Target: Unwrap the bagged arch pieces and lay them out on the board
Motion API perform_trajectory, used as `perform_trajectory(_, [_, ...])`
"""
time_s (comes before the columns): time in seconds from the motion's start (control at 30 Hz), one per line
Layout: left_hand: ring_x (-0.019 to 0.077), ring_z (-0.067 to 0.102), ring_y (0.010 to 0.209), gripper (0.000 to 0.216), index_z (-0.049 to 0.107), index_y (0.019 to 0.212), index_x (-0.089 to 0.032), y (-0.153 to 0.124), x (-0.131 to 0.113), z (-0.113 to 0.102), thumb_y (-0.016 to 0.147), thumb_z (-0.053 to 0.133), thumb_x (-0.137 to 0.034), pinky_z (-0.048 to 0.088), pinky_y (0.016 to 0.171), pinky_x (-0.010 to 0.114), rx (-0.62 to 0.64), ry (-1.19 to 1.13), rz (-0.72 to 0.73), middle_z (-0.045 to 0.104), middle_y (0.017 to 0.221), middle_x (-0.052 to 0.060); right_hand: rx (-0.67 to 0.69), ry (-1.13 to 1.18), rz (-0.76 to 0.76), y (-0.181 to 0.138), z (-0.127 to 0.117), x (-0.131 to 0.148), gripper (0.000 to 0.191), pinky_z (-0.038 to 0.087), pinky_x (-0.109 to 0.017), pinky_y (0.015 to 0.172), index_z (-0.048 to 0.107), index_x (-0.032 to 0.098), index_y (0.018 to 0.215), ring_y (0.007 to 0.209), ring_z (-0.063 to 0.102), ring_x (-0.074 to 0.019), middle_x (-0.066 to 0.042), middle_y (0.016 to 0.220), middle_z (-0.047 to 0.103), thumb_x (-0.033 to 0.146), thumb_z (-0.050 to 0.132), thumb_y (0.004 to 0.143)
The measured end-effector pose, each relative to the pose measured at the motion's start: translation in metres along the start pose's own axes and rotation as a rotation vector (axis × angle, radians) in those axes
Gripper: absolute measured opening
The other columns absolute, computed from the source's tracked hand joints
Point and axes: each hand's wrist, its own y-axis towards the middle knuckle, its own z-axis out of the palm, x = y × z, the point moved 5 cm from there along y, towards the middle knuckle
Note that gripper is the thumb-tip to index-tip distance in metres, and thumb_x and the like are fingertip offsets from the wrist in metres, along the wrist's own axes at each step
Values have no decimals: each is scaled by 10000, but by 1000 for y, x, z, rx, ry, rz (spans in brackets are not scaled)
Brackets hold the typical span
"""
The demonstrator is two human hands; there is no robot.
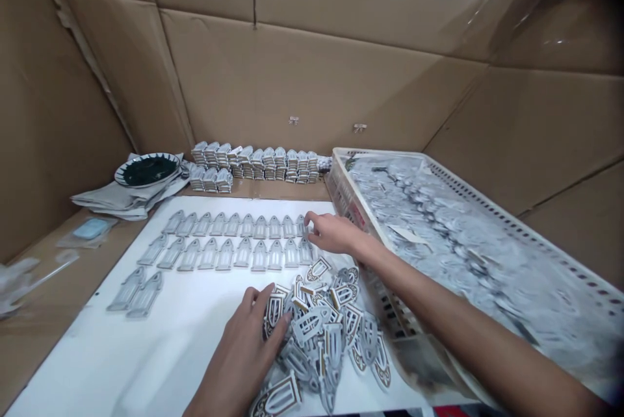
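Observation:
My left hand [246, 339] is at the near edge of a loose pile of small arch-shaped plates [331, 342], some with gold-and-dark patterned faces. Its thumb and forefinger close around one patterned arch-shaped plate [273, 314]. At the right end of the far row, my right hand [331, 233] has its fingers curled onto a grey arch-shaped plate [303, 225], partly hidden by the fingertips. Two long rows of such grey plates [227, 253] lie face down on the white board [180, 332], with two more plates [145, 293] in front at the left.
Stacks of the same plates [258, 164] line the back by the cardboard wall [302, 79]. A cream plastic crate [346, 189] full of clear bags stands on the right, under my right forearm. At the left are a dish of dark green material [149, 170], folded cloths [114, 201] and a small blue item [91, 228].

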Motion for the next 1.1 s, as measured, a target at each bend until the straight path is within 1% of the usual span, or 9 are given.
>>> perform_trajectory(0.17, [301,730,931,507,666,1344,-207,10,-12,0,979,509,-521,593,862,476,72,19,-96,660,1175,124,17,-4,18,0,1,0,407,479,-408,815,597,200,1361,1099,726,-344,-180,1227,763,361,533,993])
perform_trajectory(0.27, [258,711,815,454,681,1276,-209,11,-19,-9,947,522,-479,593,825,450,39,7,-91,680,1082,95,33,-15,22,0,2,-1,423,483,-422,827,598,186,1368,1116,722,-357,-205,1252,752,351,532,984])
perform_trajectory(0.37, [207,680,679,415,683,1204,-246,5,-15,-27,942,544,-537,600,718,388,-18,-67,-82,697,939,42,43,-17,21,-1,1,0,443,485,-432,840,592,169,1383,1135,718,-368,-221,1266,744,350,529,983])
perform_trajectory(0.43, [206,710,691,433,669,1197,-265,-3,-2,-44,919,588,-588,605,667,346,-104,-120,-101,714,888,23,44,-17,19,-1,1,0,449,487,-435,847,589,166,1388,1144,716,-370,-223,1273,742,355,528,986])
perform_trajectory(0.53, [234,788,838,511,646,1204,-288,-21,31,-72,854,690,-659,630,692,303,-284,-135,-187,763,903,14,43,-18,14,-1,1,1,442,490,-434,846,590,168,1383,1144,718,-369,-218,1275,745,357,529,988])
perform_trajectory(0.7, [271,813,911,516,667,1125,-279,-53,77,-102,819,739,-688,659,713,306,-468,27,-240,805,1031,40,45,-6,5,2,5,-3,424,487,-425,845,589,182,1370,1140,719,-363,-186,1238,761,358,535,988])
perform_trajectory(0.9, [204,755,820,290,658,1049,-274,-71,81,-105,967,619,-550,597,727,303,-628,237,-93,768,1078,32,56,18,10,4,11,-8,408,478,-399,845,586,209,1365,1078,728,-328,-155,1208,774,373,537,995])
perform_trajectory(1.0, [234,719,882,246,671,1059,-263,-70,82,-102,1013,566,-480,557,813,361,-684,356,-49,751,1063,47,61,19,3,5,12,-9,399,473,-381,848,588,210,1357,1072,729,-313,-140,1184,784,372,541,995])
perform_trajectory(1.1, [269,678,941,235,686,1024,-257,-63,86,-98,1032,537,-439,517,832,388,-670,436,19,732,1041,57,50,40,-7,6,13,-10,396,467,-371,838,583,208,1354,1065,731,-309,-118,1119,802,366,542,994])
